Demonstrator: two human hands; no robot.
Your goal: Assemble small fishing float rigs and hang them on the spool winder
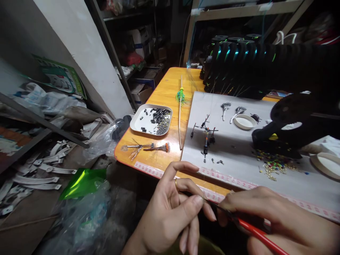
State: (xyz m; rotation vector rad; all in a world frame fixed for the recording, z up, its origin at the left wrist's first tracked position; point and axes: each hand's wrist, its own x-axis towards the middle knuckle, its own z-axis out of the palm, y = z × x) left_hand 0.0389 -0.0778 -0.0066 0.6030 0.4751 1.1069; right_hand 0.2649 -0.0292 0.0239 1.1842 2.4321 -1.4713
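My left hand (176, 209) is closed in a pinch, thumb tip against a finger, with the index finger raised; a ring is on one finger. What it pinches is too small to make out. My right hand (281, 216) is wrapped round a red-handled tool (256, 232) with a dark, narrow metal end, its exact kind partly hidden. The tool's tip meets the left thumb tip. Just beyond the hands, on a grey board (196, 124), lie small black-and-orange assembled pieces (205, 141) with thin stems and a few tiny metal bits (220, 162).
A white tray (132, 118) of black cylinders and small metal parts stands on the yellow table (162, 92). Nearby lie bristly bundles (156, 147) and a thin stick (180, 124). Coloured beads (273, 166) surround a black clamp-like stand (278, 141). Measuring tape (148, 170) lines the front edge.
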